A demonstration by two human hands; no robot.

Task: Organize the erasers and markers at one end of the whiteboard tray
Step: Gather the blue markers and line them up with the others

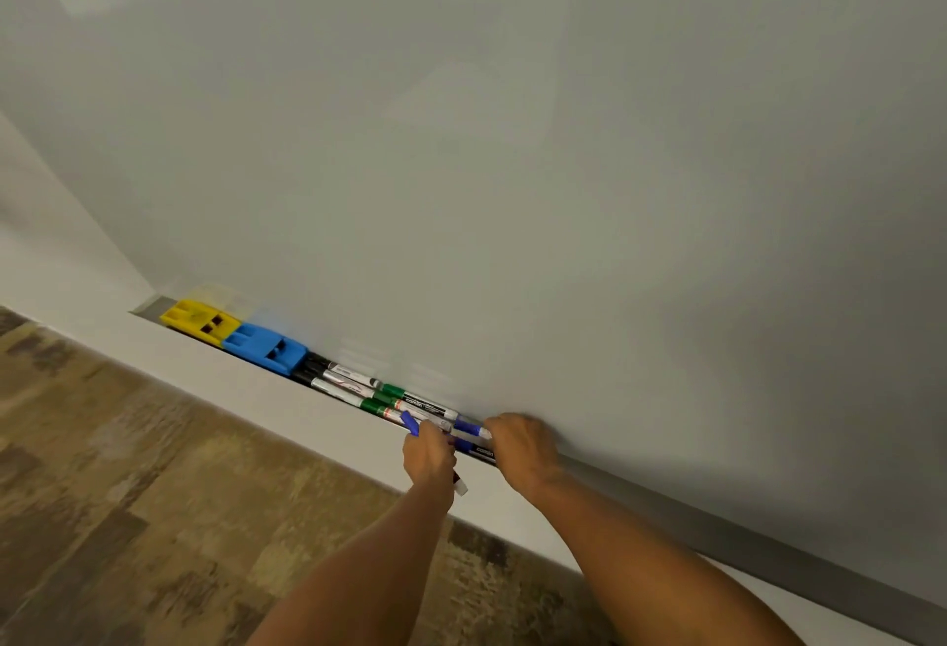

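A yellow eraser [199,320] sits at the far left end of the grey whiteboard tray [717,532], with a blue eraser [266,347] touching its right side. Right of the erasers lie several markers in a row: black-capped markers [343,379], then green-capped markers [405,398]. My left hand [429,456] is closed around a blue-capped marker [410,423], whose white end pokes out below my fist. My right hand [522,450] grips another blue-capped marker [469,426] lying in the tray. A further blue marker [474,448] lies between my hands, partly hidden.
The whiteboard [512,158] fills the upper view above the tray. A white wall strip [256,384] runs below the tray, and patterned brown carpet [128,491] covers the floor. The tray stretches bare to the right of my right hand.
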